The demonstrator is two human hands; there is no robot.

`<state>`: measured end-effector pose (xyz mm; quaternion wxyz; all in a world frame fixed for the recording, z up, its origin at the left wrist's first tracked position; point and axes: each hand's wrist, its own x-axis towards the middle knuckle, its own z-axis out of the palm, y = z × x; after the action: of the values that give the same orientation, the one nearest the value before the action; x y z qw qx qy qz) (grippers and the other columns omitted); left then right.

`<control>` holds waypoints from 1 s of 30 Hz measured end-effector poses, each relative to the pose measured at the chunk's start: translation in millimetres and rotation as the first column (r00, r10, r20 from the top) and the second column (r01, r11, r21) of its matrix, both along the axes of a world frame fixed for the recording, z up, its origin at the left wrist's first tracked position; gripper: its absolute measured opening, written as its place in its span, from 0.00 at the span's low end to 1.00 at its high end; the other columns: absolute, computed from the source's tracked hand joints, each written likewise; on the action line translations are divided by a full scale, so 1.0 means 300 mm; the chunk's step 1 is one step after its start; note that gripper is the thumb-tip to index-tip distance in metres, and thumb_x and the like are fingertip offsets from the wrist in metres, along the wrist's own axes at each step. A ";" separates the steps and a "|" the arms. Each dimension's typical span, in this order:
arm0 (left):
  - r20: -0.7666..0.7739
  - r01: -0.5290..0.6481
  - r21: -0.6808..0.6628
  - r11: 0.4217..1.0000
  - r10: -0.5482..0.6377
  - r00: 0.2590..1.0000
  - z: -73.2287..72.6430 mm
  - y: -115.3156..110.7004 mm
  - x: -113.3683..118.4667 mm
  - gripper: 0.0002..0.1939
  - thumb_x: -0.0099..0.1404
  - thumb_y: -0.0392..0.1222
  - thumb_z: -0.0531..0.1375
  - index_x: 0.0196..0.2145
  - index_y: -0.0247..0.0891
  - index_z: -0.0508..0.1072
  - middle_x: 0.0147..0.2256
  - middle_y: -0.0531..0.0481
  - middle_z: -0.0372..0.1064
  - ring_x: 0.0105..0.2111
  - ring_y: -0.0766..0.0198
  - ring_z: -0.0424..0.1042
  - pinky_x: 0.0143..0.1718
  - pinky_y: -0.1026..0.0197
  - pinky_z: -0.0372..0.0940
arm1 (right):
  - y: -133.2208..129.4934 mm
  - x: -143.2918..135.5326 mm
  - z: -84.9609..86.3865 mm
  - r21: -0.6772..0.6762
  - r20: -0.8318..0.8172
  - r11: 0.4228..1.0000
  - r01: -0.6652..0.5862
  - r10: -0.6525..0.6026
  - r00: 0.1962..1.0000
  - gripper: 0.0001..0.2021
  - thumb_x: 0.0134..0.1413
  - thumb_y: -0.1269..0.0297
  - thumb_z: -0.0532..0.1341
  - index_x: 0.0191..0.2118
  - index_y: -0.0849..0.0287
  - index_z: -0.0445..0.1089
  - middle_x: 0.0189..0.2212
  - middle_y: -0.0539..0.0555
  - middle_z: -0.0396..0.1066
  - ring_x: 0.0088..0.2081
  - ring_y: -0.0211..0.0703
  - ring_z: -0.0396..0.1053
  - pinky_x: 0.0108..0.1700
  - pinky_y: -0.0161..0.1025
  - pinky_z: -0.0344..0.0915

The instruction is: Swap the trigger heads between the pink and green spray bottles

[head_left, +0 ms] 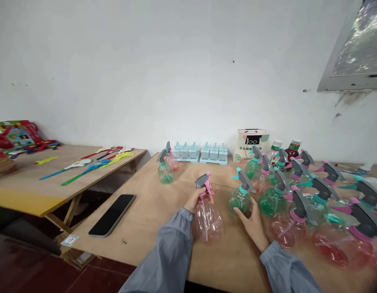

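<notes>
Near the middle of the wooden table, my left hand (pixel 196 199) is wrapped round the neck of a clear pink spray bottle (pixel 209 221) with a grey and pink trigger head. To its right my right hand (pixel 251 217) has thumb and fingers spread around the lower right side of a green spray bottle (pixel 237 198), which stands upright; whether the fingers touch it is hard to tell. Several more green and pink spray bottles (pixel 272 199) crowd the right side. At the back left stand a green spray bottle (pixel 165 173) and a pink one (pixel 173 162) behind it.
A black phone (pixel 112 215) lies on the table's left part. Along the wall are pale blue moulds (pixel 185 152), a paper bag (pixel 251 142) and capped bottles (pixel 294 149). Another table (pixel 54 179) at left holds colourful flat sticks and a person's hand (pixel 3 166).
</notes>
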<state>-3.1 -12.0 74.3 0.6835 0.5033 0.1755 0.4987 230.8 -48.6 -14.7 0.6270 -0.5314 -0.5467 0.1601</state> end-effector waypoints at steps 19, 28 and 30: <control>-0.073 -0.177 -0.085 0.981 0.171 0.983 0.019 -0.040 0.070 0.19 0.44 0.52 0.67 0.31 0.36 0.74 0.29 0.48 0.73 0.29 0.67 0.66 0.26 0.67 0.57 | 0.000 -0.003 0.010 -0.042 -0.005 0.999 -0.026 0.026 1.000 0.41 0.46 0.40 0.66 0.61 0.57 0.57 0.58 0.64 0.62 0.60 0.59 0.61 0.63 0.60 0.57; -0.082 -0.230 -0.131 0.964 0.221 0.972 0.012 -0.039 0.062 0.20 0.43 0.49 0.67 0.34 0.37 0.74 0.33 0.48 0.74 0.30 0.67 0.68 0.29 0.66 0.61 | -0.004 -0.001 0.017 -0.043 0.009 0.998 -0.034 0.035 0.999 0.40 0.47 0.41 0.66 0.61 0.57 0.57 0.58 0.64 0.62 0.61 0.59 0.60 0.62 0.59 0.58; -0.103 -0.298 -0.156 0.942 0.284 0.953 0.010 -0.038 0.060 0.18 0.44 0.51 0.66 0.31 0.37 0.72 0.31 0.48 0.74 0.30 0.65 0.70 0.30 0.65 0.62 | -0.005 -0.001 0.020 -0.036 0.014 0.999 -0.028 0.028 1.000 0.40 0.47 0.41 0.66 0.61 0.57 0.57 0.57 0.64 0.63 0.60 0.59 0.61 0.62 0.59 0.58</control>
<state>14.8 -23.2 77.4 0.6351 0.4312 0.3165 0.5573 230.5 -50.1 -8.7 0.6111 -0.5360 -0.5555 0.1749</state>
